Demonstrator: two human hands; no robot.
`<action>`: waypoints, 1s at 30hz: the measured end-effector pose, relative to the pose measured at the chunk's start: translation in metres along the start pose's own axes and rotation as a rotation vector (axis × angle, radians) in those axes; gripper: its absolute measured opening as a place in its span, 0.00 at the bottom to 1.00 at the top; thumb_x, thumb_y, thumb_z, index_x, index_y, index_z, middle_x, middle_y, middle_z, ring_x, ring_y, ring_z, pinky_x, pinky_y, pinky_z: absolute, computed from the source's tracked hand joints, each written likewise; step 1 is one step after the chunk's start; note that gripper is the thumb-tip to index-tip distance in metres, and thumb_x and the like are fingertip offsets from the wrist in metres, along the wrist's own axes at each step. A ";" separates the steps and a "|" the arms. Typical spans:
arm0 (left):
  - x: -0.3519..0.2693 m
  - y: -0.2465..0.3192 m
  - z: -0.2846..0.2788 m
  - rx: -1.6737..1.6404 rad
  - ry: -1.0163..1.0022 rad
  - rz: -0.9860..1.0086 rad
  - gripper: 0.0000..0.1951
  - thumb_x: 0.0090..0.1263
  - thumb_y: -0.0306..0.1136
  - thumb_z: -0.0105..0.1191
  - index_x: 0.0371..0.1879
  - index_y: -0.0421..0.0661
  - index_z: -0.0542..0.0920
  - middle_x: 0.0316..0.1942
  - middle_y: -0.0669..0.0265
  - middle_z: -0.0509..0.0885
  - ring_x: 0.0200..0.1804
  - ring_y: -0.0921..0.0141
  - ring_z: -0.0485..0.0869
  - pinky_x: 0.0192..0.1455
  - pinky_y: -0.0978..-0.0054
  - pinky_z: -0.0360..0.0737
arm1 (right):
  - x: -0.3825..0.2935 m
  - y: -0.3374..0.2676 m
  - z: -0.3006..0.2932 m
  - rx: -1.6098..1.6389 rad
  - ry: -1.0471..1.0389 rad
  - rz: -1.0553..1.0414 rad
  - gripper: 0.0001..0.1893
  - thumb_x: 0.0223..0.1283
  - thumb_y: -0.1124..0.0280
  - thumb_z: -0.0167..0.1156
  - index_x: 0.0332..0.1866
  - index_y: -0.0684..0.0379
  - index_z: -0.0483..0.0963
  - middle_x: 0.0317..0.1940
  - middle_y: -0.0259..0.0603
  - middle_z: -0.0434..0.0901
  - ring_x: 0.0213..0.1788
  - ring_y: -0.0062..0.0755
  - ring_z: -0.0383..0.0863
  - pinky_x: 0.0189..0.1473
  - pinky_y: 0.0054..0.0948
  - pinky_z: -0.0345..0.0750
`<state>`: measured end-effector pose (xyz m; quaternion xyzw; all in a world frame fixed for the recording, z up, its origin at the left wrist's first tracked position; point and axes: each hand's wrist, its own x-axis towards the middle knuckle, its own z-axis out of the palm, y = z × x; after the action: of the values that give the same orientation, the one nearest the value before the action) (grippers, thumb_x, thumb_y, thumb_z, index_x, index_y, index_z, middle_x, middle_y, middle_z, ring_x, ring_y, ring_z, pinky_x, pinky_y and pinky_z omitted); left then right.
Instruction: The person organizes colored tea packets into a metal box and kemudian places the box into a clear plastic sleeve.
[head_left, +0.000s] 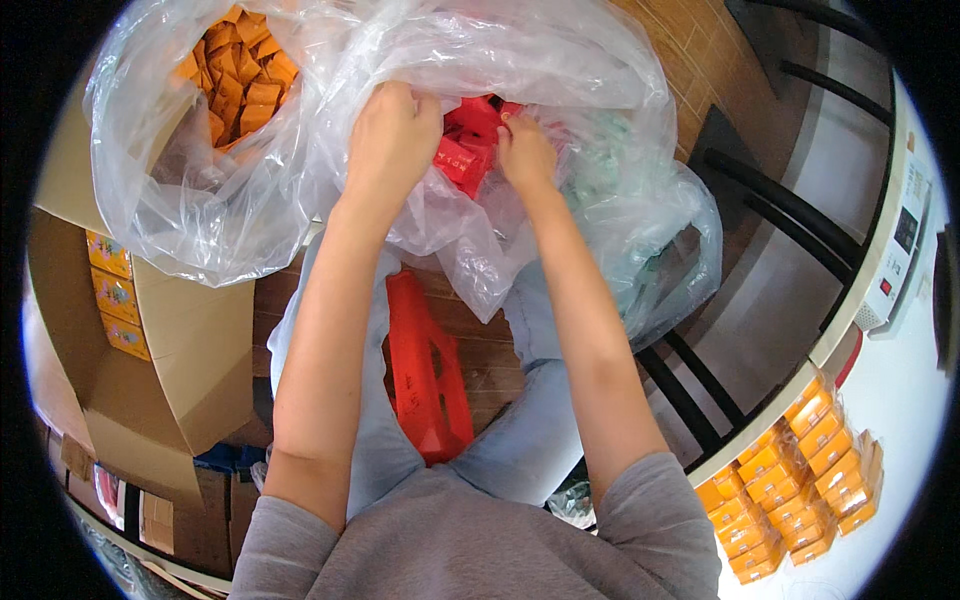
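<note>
Ahead of me a large clear plastic bag (465, 217) lies open with several red packets (461, 161) inside; some bear gold writing. My left hand (394, 135) is curled over the bag's left rim, gripping the film, its fingertips partly hidden. On the right side of the opening, my right hand (529, 150) pinches a red packet between thumb and fingers. Further left, another clear plastic bag (217, 251) holds many orange packets (247, 82). Pale green packets (611, 150) show dimly through a clear bag just right of my right hand.
A red plastic stool or crate (427, 375) stands between my legs. At left is an open cardboard box (199, 360) with yellow boxes (116, 296) in it. The white table (892, 420) on the right bears stacked orange boxes (780, 480) and a white machine (900, 247); black metal legs (787, 210) stand beneath.
</note>
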<state>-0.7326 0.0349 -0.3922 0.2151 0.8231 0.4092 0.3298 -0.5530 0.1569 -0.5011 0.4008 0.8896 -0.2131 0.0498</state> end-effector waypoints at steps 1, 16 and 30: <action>0.000 -0.004 0.001 -0.055 -0.051 -0.042 0.21 0.66 0.41 0.52 0.41 0.31 0.79 0.44 0.41 0.81 0.50 0.49 0.80 0.55 0.59 0.75 | -0.006 -0.009 -0.014 0.082 0.033 0.066 0.12 0.61 0.65 0.57 0.41 0.62 0.78 0.42 0.49 0.79 0.44 0.50 0.79 0.45 0.43 0.75; -0.005 0.019 -0.010 -0.377 -0.272 -0.355 0.13 0.63 0.40 0.56 0.34 0.40 0.82 0.27 0.69 0.79 0.29 0.73 0.77 0.33 0.74 0.73 | -0.036 -0.033 0.019 0.645 0.116 0.070 0.25 0.57 0.65 0.63 0.58 0.64 0.72 0.48 0.53 0.78 0.51 0.46 0.76 0.55 0.43 0.71; -0.005 0.036 -0.007 -0.416 -0.299 -0.448 0.14 0.64 0.40 0.56 0.38 0.40 0.81 0.33 0.65 0.80 0.30 0.73 0.77 0.30 0.73 0.73 | -0.043 -0.007 0.006 0.658 0.095 0.350 0.14 0.65 0.68 0.55 0.52 0.60 0.73 0.42 0.42 0.79 0.46 0.41 0.79 0.51 0.37 0.75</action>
<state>-0.7312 0.0486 -0.3577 0.0145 0.6915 0.4495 0.5653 -0.5301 0.1204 -0.4925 0.5507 0.6929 -0.4572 -0.0873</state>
